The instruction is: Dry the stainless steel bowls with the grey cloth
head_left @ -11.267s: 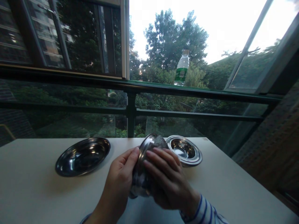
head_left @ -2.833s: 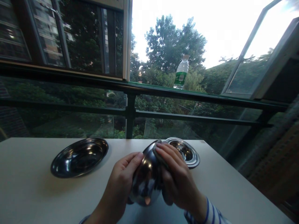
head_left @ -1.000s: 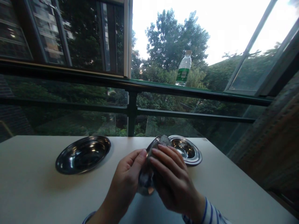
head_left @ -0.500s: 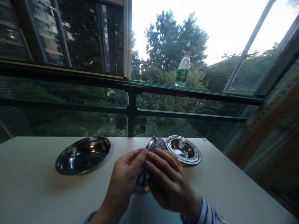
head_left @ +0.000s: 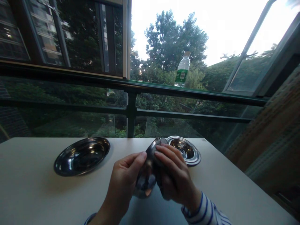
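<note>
Above the near middle of the table, my left hand pinches the left rim of a shiny metal bowl, its thumb on top. The bowl is tilted and reflects the fingers; its right side is covered. My right hand is curled round a dark grey cloth, pressed on the bowl's right part. Most of the cloth is hidden under the fingers.
A large oval metal dish lies on the white table to the left. Stacked round metal dishes stand behind my right hand. Beyond the table run a dark railing and a plastic bottle on the ledge.
My right hand has shifted slightly right with the grey cloth, exposing more of the bowl. My left hand keeps its hold at nearly the same place.
</note>
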Demonstrator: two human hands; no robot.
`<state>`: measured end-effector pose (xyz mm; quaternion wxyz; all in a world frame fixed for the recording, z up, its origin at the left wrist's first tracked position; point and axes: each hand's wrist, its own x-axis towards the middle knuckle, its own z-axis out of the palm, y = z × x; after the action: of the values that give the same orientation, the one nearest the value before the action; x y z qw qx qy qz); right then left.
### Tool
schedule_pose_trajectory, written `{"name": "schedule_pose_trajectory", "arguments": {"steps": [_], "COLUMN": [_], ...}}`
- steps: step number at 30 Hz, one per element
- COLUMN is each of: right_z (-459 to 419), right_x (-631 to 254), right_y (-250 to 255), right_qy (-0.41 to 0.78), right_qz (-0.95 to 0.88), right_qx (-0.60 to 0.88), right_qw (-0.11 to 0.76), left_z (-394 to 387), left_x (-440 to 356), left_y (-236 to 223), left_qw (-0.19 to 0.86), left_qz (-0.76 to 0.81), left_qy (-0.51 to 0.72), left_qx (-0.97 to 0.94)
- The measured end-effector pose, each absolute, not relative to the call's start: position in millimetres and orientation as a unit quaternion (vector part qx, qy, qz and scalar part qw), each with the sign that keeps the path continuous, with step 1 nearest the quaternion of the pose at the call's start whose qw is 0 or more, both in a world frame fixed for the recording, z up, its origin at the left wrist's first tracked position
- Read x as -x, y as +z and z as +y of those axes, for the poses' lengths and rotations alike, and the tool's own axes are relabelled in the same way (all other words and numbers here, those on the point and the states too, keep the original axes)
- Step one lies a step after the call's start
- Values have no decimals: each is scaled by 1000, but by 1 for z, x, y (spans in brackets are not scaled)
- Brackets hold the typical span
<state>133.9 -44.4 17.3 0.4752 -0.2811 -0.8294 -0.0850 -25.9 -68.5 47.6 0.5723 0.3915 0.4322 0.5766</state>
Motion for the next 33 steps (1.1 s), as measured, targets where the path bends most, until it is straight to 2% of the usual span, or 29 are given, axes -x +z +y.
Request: {"name": "schedule_pose_trajectory", "arguments": {"steps": [4,10,16,21,28,33], "right_z": [-39,-50,-42,-51,-33,-47], "right_x": [-139,-134,-140,-136,-141,-135], "right_y": [19,25,24,27,21,24], "right_qy": [-16,-115,-32,-93,76,-26], "right_qz": [-784,-859,-803,-850,-749,-803], "right_qx": [371,251,368,271,437,353], "right_qw": [497,430,468,442,492,480], "left_z": [-73,-71,-72,-73,-72,-72], "left_x": [23,22,21,22,21,22], "left_y": [50,51,50,50,51,53], "left_qw": [569,573,556,567,564,595], "left_qz": [441,436,452,440,456,434], "left_qy": [565,575,554,562,561,570], "left_qx": [-404,-389,-423,-412,-400,-366]}}
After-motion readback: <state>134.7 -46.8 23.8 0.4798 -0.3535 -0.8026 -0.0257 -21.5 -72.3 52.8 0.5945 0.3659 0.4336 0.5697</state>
